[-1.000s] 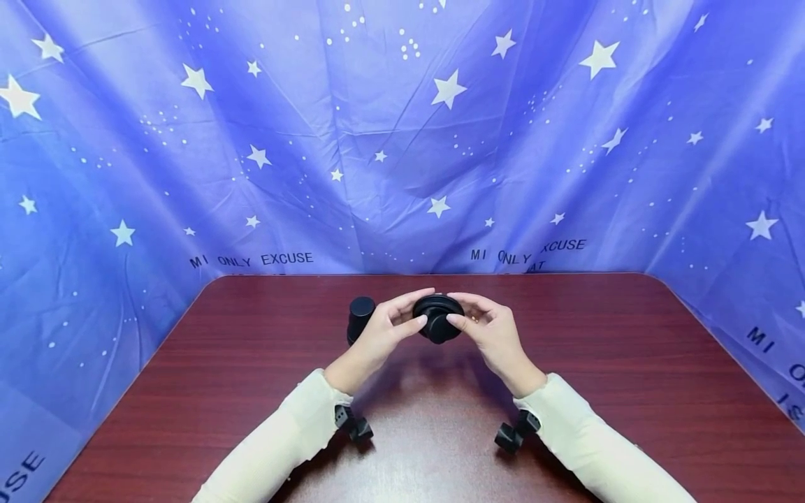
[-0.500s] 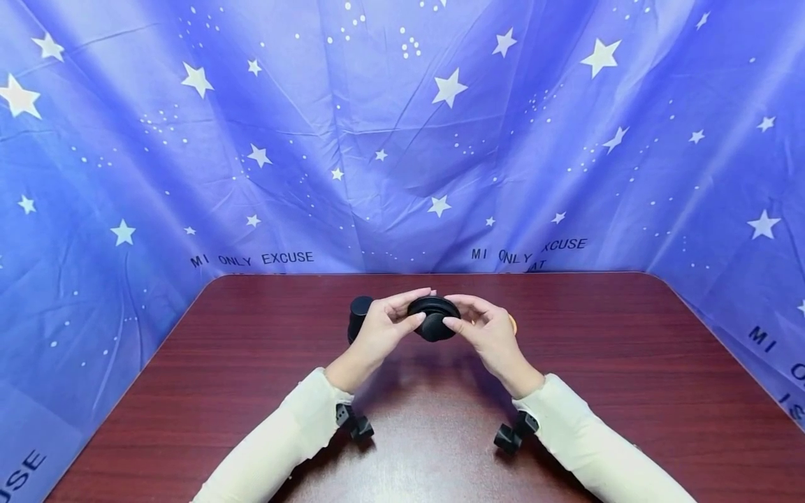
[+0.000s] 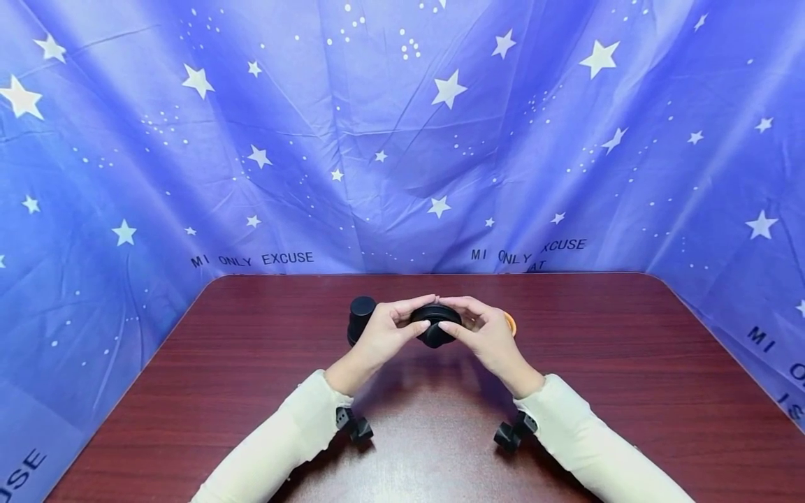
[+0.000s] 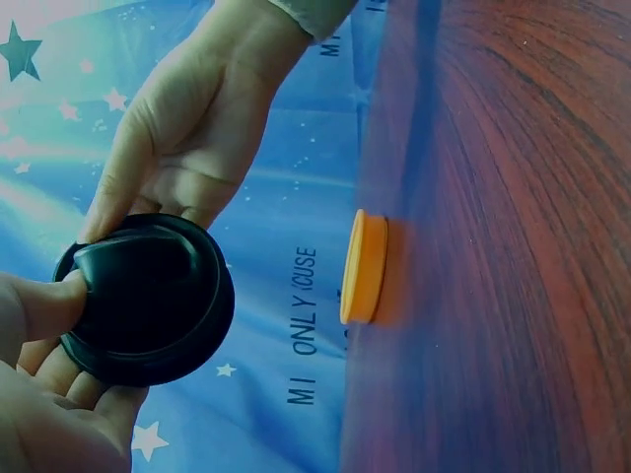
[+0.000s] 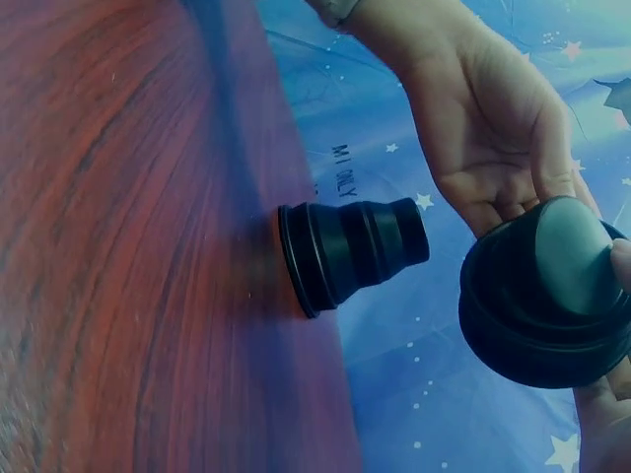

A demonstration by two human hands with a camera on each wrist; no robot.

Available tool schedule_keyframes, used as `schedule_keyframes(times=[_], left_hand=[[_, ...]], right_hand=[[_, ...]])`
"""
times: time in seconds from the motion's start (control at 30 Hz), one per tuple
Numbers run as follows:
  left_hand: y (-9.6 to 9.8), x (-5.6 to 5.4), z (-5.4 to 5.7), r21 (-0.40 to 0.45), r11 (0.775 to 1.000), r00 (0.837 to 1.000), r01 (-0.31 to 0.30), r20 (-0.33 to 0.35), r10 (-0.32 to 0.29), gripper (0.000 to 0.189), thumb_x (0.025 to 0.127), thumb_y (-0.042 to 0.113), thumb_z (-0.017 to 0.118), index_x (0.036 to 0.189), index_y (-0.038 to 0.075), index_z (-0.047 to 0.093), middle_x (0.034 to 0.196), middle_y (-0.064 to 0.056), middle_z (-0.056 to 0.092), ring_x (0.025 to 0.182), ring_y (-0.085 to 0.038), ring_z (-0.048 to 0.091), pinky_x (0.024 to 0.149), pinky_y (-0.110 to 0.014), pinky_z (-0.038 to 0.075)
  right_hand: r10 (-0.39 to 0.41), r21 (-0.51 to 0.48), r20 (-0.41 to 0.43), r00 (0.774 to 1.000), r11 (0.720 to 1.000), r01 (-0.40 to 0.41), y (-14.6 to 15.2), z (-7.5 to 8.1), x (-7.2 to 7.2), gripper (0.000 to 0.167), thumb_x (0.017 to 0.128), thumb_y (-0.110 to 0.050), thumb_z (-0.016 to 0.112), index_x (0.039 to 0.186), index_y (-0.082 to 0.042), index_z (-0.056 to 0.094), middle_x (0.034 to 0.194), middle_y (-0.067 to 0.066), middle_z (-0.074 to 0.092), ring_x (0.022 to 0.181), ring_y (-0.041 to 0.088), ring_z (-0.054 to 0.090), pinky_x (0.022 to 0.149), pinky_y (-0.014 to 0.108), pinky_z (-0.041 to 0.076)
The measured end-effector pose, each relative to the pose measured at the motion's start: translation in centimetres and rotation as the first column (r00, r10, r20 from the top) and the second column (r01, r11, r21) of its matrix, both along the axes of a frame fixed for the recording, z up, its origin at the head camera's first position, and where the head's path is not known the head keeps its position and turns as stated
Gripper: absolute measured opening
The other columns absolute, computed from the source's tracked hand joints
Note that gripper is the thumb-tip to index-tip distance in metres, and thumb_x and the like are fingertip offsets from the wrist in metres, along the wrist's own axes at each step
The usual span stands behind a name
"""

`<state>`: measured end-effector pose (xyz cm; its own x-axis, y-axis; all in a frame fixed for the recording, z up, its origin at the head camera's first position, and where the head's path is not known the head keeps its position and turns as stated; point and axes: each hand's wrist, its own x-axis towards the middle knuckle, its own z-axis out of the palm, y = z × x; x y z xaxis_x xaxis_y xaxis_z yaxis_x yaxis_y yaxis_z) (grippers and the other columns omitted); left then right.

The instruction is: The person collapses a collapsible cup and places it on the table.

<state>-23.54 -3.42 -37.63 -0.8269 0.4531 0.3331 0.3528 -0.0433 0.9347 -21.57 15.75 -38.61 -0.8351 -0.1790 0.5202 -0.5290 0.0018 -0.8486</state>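
Observation:
Both hands hold one black round lid [image 3: 436, 314] with a raised, slanted part on its top, above the far part of the table. My left hand [image 3: 388, 327] grips its left side, thumb on the raised part and fingers round the far rim. On the right side my right hand [image 3: 492, 331] pinches it the same way. The left wrist view shows the lid [image 4: 153, 296] nearly face on. Left of the left hand stands a black stepped cup [image 3: 361, 320], wide end down, its lower part partly hidden by that hand.
An orange ring-like piece [image 4: 366, 266] lies flat on the table, mostly hidden behind the right hand in the head view. The reddish-brown wooden table [image 3: 415, 447] ends at a blue star-printed curtain [image 3: 402, 140]. Small black devices hang under both wrists.
The lid shifted slightly left, then down, and its tilt changed; the fingertips now meet over its far rim. Orange shows beside the right hand. The cup stays in place.

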Motion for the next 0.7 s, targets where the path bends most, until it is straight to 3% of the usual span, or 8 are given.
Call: schedule_keyframes(times=[0.1, 0.2, 0.33, 0.5, 0.7], left_hand=[[-0.04, -0.02, -0.06, 0.005, 1.000, 1.000, 0.011, 0.013, -0.011, 0.045, 0.087, -0.004, 0.061, 0.131, -0.006, 0.051, 0.129, -0.020, 0.055, 0.114, -0.023, 0.057, 0.084, -0.023, 0.051], [-0.09, 0.02, -0.10, 0.020, 1.000, 1.000, 0.014, 0.024, -0.015, 0.045, 0.088, -0.003, 0.061, 0.132, -0.007, 0.050, 0.129, -0.019, 0.055, 0.114, -0.022, 0.057, 0.085, -0.024, 0.051], [-0.08, 0.15, -0.04, 0.065, 0.998, 0.999, 0.008, 0.039, -0.011, 0.046, 0.089, 0.000, 0.062, 0.133, -0.003, 0.050, 0.130, -0.018, 0.055, 0.118, -0.020, 0.055, 0.092, -0.025, 0.047], [0.12, 0.37, 0.19, 0.100, 0.995, 0.998, -0.004, 0.065, -0.002, 0.049, 0.091, 0.005, 0.060, 0.138, 0.004, 0.046, 0.132, -0.017, 0.055, 0.117, -0.020, 0.056, 0.094, -0.025, 0.046], [0.58, 0.29, -0.13, 0.107, 0.994, 0.997, -0.001, 0.083, -0.008, 0.046, 0.093, 0.005, 0.057, 0.138, 0.003, 0.046, 0.129, -0.020, 0.056, 0.110, -0.016, 0.059, 0.089, -0.024, 0.049]], right_hand=[[0.005, 0.016, -0.019, 1.000, 1.000, -0.004, 0.07, 0.01, -0.09, 0.035, 0.080, 0.007, 0.069, 0.115, 0.008, 0.062, 0.104, 0.020, 0.066, 0.094, 0.008, 0.063, 0.081, 0.020, 0.051], [-0.003, 0.007, -0.009, 1.000, 1.000, 0.003, 0.08, 0.02, -0.10, 0.034, 0.081, 0.007, 0.068, 0.114, 0.009, 0.062, 0.098, 0.012, 0.068, 0.090, 0.008, 0.063, 0.079, 0.020, 0.052], [-0.080, 0.002, 0.017, 0.997, 0.997, 0.080, 0.12, 0.02, -0.02, 0.033, 0.080, 0.006, 0.070, 0.112, 0.007, 0.063, 0.088, 0.002, 0.069, 0.081, 0.006, 0.063, 0.071, 0.018, 0.052], [-0.183, -0.055, 0.038, 0.982, 0.981, 0.185, 0.07, 0.37, -0.12, 0.032, 0.080, 0.003, 0.071, 0.111, 0.006, 0.065, 0.080, 0.001, 0.067, 0.072, 0.006, 0.060, 0.062, 0.016, 0.049], [-0.192, -0.135, 0.046, 0.980, 0.971, 0.196, 0.01, 0.56, -0.11, 0.032, 0.080, 0.005, 0.069, 0.111, 0.011, 0.062, 0.084, -0.004, 0.067, 0.073, 0.006, 0.059, 0.062, 0.016, 0.048]])
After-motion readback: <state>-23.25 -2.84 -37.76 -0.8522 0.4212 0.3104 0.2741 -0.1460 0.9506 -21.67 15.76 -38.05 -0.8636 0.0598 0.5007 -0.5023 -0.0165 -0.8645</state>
